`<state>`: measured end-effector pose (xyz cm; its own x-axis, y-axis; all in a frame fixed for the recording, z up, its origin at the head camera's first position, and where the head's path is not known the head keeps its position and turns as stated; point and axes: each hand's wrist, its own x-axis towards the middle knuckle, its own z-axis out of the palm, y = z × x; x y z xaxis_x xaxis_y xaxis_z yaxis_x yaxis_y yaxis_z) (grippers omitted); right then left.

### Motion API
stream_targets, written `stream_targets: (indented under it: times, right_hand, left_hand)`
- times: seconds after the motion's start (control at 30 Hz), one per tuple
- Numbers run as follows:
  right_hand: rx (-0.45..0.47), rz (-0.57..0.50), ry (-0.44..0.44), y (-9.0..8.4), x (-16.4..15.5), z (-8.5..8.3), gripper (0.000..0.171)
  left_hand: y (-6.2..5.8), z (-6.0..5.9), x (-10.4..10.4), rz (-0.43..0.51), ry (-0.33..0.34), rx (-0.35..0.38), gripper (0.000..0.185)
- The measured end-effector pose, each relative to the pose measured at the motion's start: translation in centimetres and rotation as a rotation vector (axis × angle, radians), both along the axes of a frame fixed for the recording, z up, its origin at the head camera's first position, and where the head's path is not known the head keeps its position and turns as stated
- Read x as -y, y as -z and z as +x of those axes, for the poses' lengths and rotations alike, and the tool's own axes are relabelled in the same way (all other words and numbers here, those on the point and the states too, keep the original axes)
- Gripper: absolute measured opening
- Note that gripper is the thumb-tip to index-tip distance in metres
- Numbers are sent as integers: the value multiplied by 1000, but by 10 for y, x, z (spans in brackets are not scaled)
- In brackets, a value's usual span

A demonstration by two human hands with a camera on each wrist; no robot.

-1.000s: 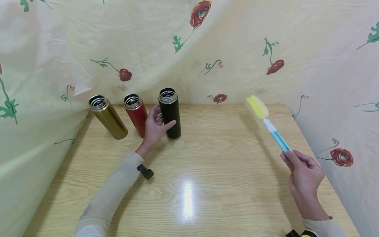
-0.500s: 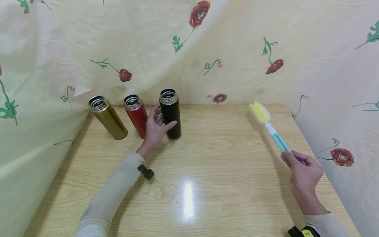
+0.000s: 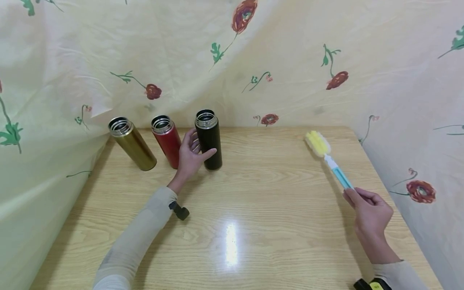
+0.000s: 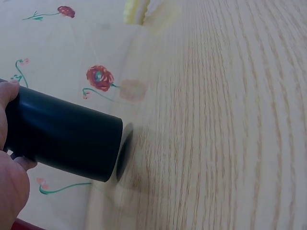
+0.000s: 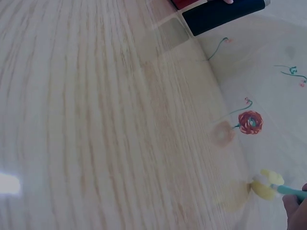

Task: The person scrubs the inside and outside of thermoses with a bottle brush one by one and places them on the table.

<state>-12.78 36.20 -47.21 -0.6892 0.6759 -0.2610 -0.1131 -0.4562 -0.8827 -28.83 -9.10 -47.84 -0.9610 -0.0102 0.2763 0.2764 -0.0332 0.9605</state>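
Note:
My left hand grips a black thermos bottle by its side, thumb in front and fingers behind. The bottle is lidless and upright, with a steel threaded neck. Its base sits at or just above the tabletop in the left wrist view; I cannot tell if they touch. At the right, my right hand holds a bottle brush by its blue handle. The brush's yellow and white sponge head points away, close over the table; whether it touches is unclear. In the right wrist view the sponge shows low at the right.
A red thermos bottle stands just left of my left hand, and a gold one farther left. Both are lidless. The wooden table meets a flowered cloth at its back and sides.
The brush has come down, its sponge head dropping toward the table and slightly nearer me. The black thermos bottle has shifted very slightly; my left hand keeps its grip.

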Motion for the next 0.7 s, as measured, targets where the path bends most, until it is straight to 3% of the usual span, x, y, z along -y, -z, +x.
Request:
stream_targets:
  times: [0.37, 0.53, 0.7]
  right_hand:
    - [301, 287, -236, 3, -7, 6, 14]
    - [455, 614, -323, 10, -10, 8, 21]
    - [470, 906, -377, 15, -8, 9, 42]
  left_hand:
    - [1, 1, -1, 17, 0, 5, 80]
    - [2, 1, -1, 19, 11, -11, 80]
    - [3, 0, -1, 11, 15, -18, 80]
